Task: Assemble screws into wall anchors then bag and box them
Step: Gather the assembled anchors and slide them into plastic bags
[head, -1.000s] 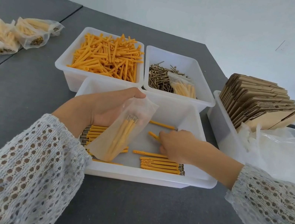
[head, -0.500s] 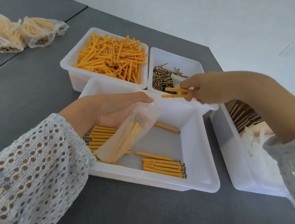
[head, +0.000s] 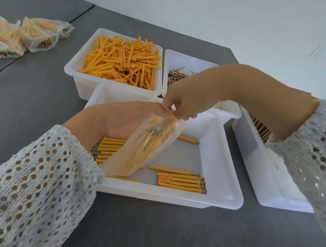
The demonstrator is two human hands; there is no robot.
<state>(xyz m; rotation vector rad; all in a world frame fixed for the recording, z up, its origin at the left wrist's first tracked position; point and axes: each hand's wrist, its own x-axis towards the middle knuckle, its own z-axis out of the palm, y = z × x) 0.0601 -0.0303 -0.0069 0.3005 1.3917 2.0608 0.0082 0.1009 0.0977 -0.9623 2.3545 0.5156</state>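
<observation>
My left hand holds a clear plastic bag over the near white tray; several orange anchors with screws show through the bag. My right hand is at the bag's mouth, fingertips pinched there on the anchors going in. More assembled anchors lie in rows on the tray floor, some half hidden under my left hand. Behind stand a bin of loose orange anchors and a bin of screws, partly hidden by my right arm.
Filled bags lie on the grey table at the far left. A white bin at the right holds flat cardboard boxes, mostly hidden by my right sleeve. The table's front edge runs close below the near tray.
My right hand picked up anchors from the tray, lifted them up toward the screw bin, then came down left to the bag's mouth. The left hand kept holding the bag.
</observation>
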